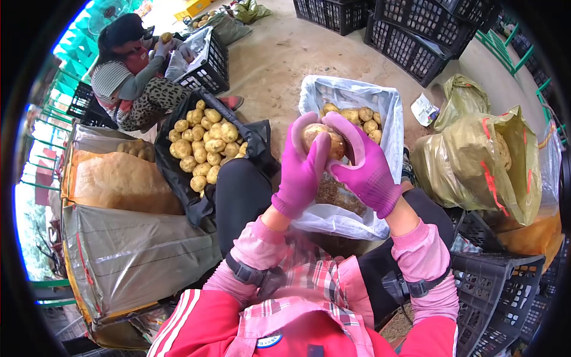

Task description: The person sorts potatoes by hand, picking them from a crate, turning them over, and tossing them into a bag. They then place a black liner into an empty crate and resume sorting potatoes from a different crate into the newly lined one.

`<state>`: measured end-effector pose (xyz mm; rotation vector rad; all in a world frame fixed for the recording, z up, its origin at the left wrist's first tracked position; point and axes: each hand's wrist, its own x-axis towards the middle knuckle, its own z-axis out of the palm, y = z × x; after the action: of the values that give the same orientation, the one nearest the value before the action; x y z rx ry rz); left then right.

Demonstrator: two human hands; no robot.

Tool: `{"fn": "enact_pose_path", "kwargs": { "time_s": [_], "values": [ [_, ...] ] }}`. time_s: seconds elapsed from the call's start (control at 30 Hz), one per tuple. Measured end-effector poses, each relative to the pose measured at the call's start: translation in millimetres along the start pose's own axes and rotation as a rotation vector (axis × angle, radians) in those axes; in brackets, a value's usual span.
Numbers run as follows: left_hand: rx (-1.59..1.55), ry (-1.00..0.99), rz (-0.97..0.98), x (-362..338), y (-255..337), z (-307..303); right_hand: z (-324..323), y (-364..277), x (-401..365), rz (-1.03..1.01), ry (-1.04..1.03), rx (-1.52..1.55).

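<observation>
My left hand (295, 175) and my right hand (372, 172), both in pink-purple gloves, are closed around a potato (337, 144). They hold it up over a container lined with white plastic (389, 104). Several potatoes (367, 122) lie at the far end of that container, and loose brown soil shows lower inside it. My hands hide its middle. To the left, next to my knee, a black-lined container (253, 134) is heaped with pale yellow potatoes (205, 143).
At the upper left a person (128, 77) sits beside a black crate (208, 68), a potato in hand. Full sacks (125, 178) stand at my left, yellowish sacks (452, 160) at my right. Stacked black crates (410, 41) stand at the back, another crate (488, 297) at lower right.
</observation>
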<state>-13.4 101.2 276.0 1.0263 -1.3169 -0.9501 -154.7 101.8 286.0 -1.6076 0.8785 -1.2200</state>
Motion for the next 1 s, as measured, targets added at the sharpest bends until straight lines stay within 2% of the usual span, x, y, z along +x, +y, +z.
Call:
{"fn": "enact_pose_path", "kwargs": {
  "time_s": [0.1, 0.23, 0.27, 0.3, 0.33, 0.4, 0.43, 0.5, 0.53, 0.57, 0.63, 0.67, 0.77, 0.87, 0.97, 1.0],
  "values": [
    [-0.014, 0.017, -0.085, 2, -8, -2, 3, 5, -2, 0.018, 0.028, -0.114],
    [0.129, 0.0, 0.097, 11, -20, -17, 5, 3, -6, 0.004, 0.001, -0.109],
    [0.66, -0.014, 0.32, 15, -25, -26, 4, 3, -5, 0.005, -0.002, -0.071],
    [0.609, -0.03, 0.371, 13, -29, -27, 4, 3, -3, 0.001, -0.006, -0.033],
    [0.559, -0.046, 0.422, 8, -32, -28, 5, 5, -1, -0.037, 0.009, -0.131],
    [0.052, -0.229, 0.19, -2, -29, -25, 10, 10, -3, -0.104, 0.041, -0.324],
    [-0.185, -0.274, 0.057, -7, -28, -24, 11, 11, -4, -0.088, 0.046, -0.277],
    [0.174, -0.294, 0.034, 2, -26, -27, 12, 10, -1, -0.062, 0.056, -0.193],
    [-0.074, -0.27, -0.076, -1, -21, -23, 8, 6, 0, -0.141, 0.07, -0.35],
    [-0.325, -0.224, -0.18, -2, -10, -18, 7, 10, 1, -0.109, 0.046, -0.321],
    [-0.983, -0.098, -0.59, 0, -7, -17, 8, 19, 3, -0.04, 0.001, -0.257],
    [-0.709, -0.06, -0.551, 0, 2, -13, 10, 10, 2, 0.006, 0.017, -0.219],
    [-0.434, -0.054, -0.336, -4, -15, -12, 14, 5, 4, 0.035, 0.048, -0.133],
    [-0.234, -0.049, -0.183, -1, -29, -16, 26, 11, 5, 0.005, 0.186, -0.056],
    [-0.007, -0.03, -0.032, -1, -30, -14, 23, 14, 12, 0.112, 0.292, -0.011],
    [-0.111, -0.053, -0.14, -2, -33, -16, 21, 12, 14, 0.103, 0.3, -0.02]
  ]
}}
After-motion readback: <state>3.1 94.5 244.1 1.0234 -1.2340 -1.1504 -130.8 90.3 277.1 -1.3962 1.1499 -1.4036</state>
